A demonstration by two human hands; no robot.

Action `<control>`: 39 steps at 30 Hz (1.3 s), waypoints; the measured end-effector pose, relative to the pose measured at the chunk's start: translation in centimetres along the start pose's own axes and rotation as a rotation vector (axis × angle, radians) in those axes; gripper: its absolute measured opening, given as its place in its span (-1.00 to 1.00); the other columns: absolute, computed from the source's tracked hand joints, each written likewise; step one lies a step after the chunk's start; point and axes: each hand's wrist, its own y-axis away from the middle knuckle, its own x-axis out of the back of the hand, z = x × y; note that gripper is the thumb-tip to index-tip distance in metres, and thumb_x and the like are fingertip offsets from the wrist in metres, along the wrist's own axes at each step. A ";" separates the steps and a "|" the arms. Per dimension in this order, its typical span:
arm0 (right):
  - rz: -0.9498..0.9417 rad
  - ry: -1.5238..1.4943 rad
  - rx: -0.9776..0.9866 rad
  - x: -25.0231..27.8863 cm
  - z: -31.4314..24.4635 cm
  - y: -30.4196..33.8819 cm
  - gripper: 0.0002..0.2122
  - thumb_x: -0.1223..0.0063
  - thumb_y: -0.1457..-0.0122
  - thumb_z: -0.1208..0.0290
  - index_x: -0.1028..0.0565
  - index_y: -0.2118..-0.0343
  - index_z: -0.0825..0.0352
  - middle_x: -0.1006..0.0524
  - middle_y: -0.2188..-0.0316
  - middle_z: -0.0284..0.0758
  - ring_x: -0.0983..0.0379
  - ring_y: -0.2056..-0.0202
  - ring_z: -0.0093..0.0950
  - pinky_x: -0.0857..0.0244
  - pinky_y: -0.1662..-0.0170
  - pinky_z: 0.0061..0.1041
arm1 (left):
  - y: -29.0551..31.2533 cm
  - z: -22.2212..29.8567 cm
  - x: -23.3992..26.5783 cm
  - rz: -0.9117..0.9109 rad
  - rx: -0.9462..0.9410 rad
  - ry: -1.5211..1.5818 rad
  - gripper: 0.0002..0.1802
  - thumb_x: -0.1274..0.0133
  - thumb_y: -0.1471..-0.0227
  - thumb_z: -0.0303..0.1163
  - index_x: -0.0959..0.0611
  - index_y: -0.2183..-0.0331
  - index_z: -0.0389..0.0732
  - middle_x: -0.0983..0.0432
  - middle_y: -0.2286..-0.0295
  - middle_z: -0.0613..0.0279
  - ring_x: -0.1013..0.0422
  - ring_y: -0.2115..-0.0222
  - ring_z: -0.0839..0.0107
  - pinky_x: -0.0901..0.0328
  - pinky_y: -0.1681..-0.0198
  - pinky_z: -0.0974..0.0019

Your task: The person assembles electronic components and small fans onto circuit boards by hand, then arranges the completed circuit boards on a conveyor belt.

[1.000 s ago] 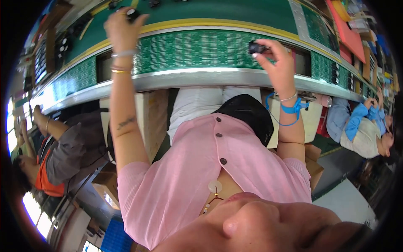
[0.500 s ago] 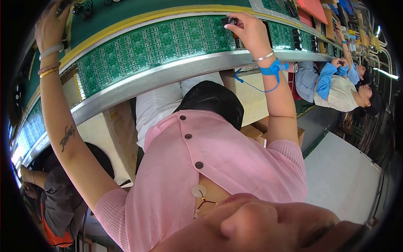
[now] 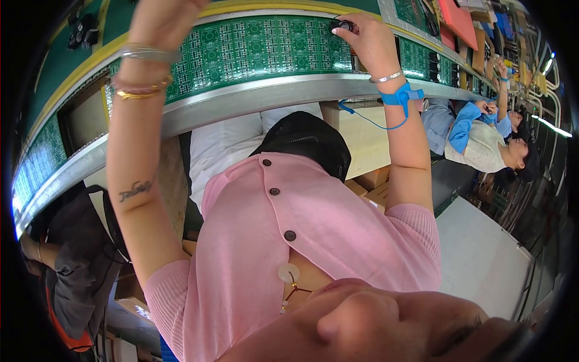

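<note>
My right hand [image 3: 375, 47] is closed in a pinch on a small round black part [image 3: 344, 25], held over the right end of a long green circuit board panel [image 3: 253, 51]. A blue strap with a loose cord circles that wrist. My left hand [image 3: 166, 24] reaches across the left part of the panel; its fingers run past the upper edge of the picture, so their state is hidden. The panel lies along a rail-edged work line, its surface patterned with many repeated small circuits.
A silver metal rail [image 3: 241, 99] runs along the near side of the boards. Black parts [image 3: 83, 31] lie on the green surface at far left. Another green panel [image 3: 413, 59] carrying black parts lies to the right. Co-workers [image 3: 482, 136] sit at the right; another person [image 3: 78, 265] is at lower left.
My left hand has swung right from the far left, where it held something dark, to over the panel. My right hand, still pinching the black part, sits slightly farther right.
</note>
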 end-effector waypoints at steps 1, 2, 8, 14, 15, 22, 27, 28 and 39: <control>-0.011 -0.004 0.013 -0.1 -0.2 -0.2 -0.74 -0.21 0.02 0.27 -0.56 0.31 0.32 -0.54 0.52 -0.26 -0.45 0.67 -0.44 -0.31 0.53 -0.48 | 0.5 -0.3 0.9 -0.033 0.006 -0.068 -0.59 0.07 -0.18 -0.34 -0.40 -0.05 -0.20 -0.47 0.34 0.40 -0.39 0.38 0.63 -0.32 0.35 0.58; 0.006 0.030 0.047 0.0 -0.1 -0.4 -0.74 -0.21 0.02 0.27 -0.56 0.31 0.33 -0.54 0.50 -0.24 -0.45 0.67 -0.42 -0.32 0.51 -0.46 | 1.0 -0.8 -0.5 0.280 0.013 -0.408 -0.59 0.08 -0.18 -0.34 -0.40 -0.05 -0.21 -0.47 0.34 0.37 -0.40 0.36 0.60 -0.35 0.33 0.56; -0.054 0.102 0.039 0.4 -0.8 -0.6 -0.75 -0.21 0.04 0.29 -0.57 0.33 0.34 -0.55 0.43 -0.18 -0.49 0.52 -0.26 -0.36 0.40 -0.39 | 2.7 -2.1 -1.1 0.552 0.025 -0.651 -0.71 0.04 -0.16 -0.35 -0.49 0.08 -0.21 -0.51 0.27 0.27 -0.46 0.34 0.52 -0.40 0.28 0.53; -0.098 0.121 0.123 1.3 -0.4 -1.3 -0.75 -0.22 0.06 0.30 -0.57 0.34 0.35 -0.55 0.40 -0.17 -0.49 0.38 -0.18 -0.37 0.31 -0.36 | 2.6 -2.4 -0.4 0.667 0.095 -0.685 -0.74 0.00 -0.10 -0.50 -0.49 0.12 -0.23 -0.50 0.20 0.23 -0.46 0.30 0.54 -0.41 0.23 0.51; -0.099 0.131 0.139 1.3 -0.4 -1.3 -0.74 -0.22 0.06 0.30 -0.57 0.34 0.35 -0.55 0.40 -0.16 -0.49 0.39 -0.17 -0.37 0.31 -0.35 | 2.5 -2.6 -0.4 0.688 0.106 -0.717 -0.73 0.00 -0.10 -0.50 -0.49 0.11 -0.23 -0.50 0.20 0.24 -0.46 0.30 0.53 -0.41 0.22 0.50; -0.045 0.092 0.067 0.4 -0.2 -0.6 -0.75 -0.21 0.07 0.29 -0.56 0.38 0.34 -0.55 0.44 -0.20 -0.48 0.42 -0.19 -0.36 0.32 -0.34 | 2.4 -2.4 0.0 0.630 0.090 -0.733 -0.69 -0.02 -0.08 -0.51 -0.48 0.08 -0.25 -0.49 0.24 0.30 -0.45 0.26 0.53 -0.40 0.16 0.48; 0.024 0.013 0.065 -0.1 -0.2 0.2 -0.71 -0.23 0.08 0.29 -0.54 0.29 0.32 -0.53 0.35 -0.19 -0.48 0.38 -0.22 -0.37 0.30 -0.32 | 3.0 -2.6 1.2 0.683 0.180 -0.718 -0.70 -0.04 -0.08 -0.49 -0.50 0.09 -0.24 -0.50 0.28 0.31 -0.46 0.26 0.51 -0.41 0.16 0.46; 0.197 0.043 0.216 0.2 -1.5 -0.1 -0.70 -0.24 0.07 0.31 -0.53 0.27 0.32 -0.51 0.31 -0.21 -0.49 0.38 -0.26 -0.38 0.30 -0.35 | 3.9 -1.2 3.4 0.631 0.235 -0.898 -0.60 0.05 -0.15 -0.42 -0.40 -0.04 -0.14 -0.44 0.16 0.26 -0.45 0.20 0.41 -0.35 0.06 0.42; 0.151 -0.597 0.204 1.6 -9.8 0.8 -0.75 -0.15 -0.01 0.51 -0.48 0.20 0.34 -0.46 0.27 -0.32 -0.47 0.38 -0.51 -0.38 0.29 -0.59 | 2.8 -3.0 1.0 0.541 0.367 -1.189 -0.46 -0.14 -0.03 -0.29 -0.38 0.00 -0.33 -0.48 0.21 0.16 -0.44 0.21 0.46 -0.34 0.08 0.40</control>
